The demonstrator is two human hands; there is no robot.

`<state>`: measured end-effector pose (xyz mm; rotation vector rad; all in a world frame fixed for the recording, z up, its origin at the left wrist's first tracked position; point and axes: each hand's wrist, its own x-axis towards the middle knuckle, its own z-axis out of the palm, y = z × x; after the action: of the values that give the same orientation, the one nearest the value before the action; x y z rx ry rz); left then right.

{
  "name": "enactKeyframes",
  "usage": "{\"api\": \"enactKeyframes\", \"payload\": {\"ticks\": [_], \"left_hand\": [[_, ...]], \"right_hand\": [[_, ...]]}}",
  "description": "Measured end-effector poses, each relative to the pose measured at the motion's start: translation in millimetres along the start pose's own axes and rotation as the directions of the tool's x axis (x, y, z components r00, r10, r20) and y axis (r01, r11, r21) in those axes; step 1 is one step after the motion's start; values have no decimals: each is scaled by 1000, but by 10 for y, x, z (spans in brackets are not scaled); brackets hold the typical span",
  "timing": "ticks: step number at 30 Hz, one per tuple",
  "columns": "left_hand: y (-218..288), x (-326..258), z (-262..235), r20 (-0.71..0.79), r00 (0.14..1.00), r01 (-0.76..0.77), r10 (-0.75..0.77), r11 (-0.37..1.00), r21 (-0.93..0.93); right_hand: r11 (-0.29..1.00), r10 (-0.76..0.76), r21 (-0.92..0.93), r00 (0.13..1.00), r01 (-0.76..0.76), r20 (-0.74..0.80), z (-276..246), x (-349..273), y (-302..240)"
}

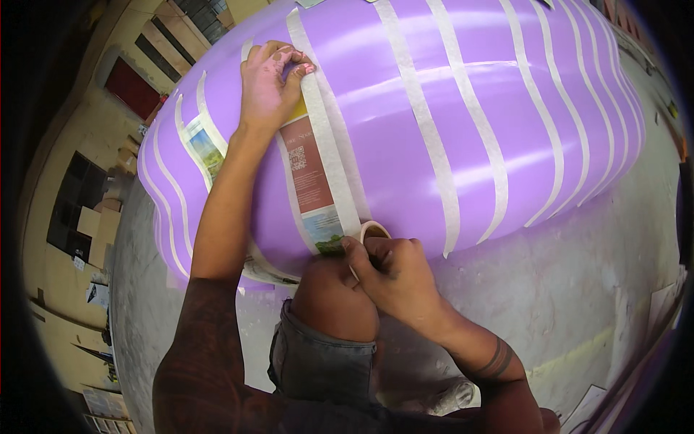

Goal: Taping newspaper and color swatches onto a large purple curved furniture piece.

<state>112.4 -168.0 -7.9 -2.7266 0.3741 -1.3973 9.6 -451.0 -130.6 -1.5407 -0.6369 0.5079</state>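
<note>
Purple panel point(448, 108) — large, glossy, crossed by masking-tape strips point(426, 130) — rests on the concrete floor point(578, 289). Left hand point(271, 83) presses a strip flat beside the printed label point(311, 177). Right hand point(394, 271) — fingers closed on the tape roll point(372, 231) at the panel's lower edge.

A large purple rounded form point(405, 137) is seen lying on a grey concrete floor point(578, 289), banded across by many strips of pale masking tape point(434, 145). The left hand point(271, 83) is pressed flat on the upper curve, its fingertips point(303, 69) laid on the top of one tape strip point(329, 152). A printed paper label point(309, 177) is covered along its edge by that strip, between the two hands. Below, a roll of masking tape point(372, 233) is gripped by the right hand point(394, 271), held against the form's lower edge, just above a bent knee point(332, 296).
</note>
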Motion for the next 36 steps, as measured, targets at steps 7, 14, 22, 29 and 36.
{"api": "enactKeyframes", "payload": {"ticks": [7,14,22,29,36], "left_hand": [[-14,-13,-13,-37,999,-36,38,998,52],[-38,7,-23,16,1000,1,-1,1000,3],[-20,30,-12,-29,999,43,-46,995,-86],[62,-50,-46,-25,996,86,-88,994,-62],[104,-164,2,-125,990,81,-67,991,106]], "right_hand": [[998,-29,-53,1000,28,-5,-5,58,-9],[998,-35,-49,999,35,0,2,65,-29],[999,-20,-36,1000,20,11,-2,64,-49],[998,-58,-31,998,58,-1,2,93,10],[997,-49,-68,999,49,-12,-15,111,-32]]}}
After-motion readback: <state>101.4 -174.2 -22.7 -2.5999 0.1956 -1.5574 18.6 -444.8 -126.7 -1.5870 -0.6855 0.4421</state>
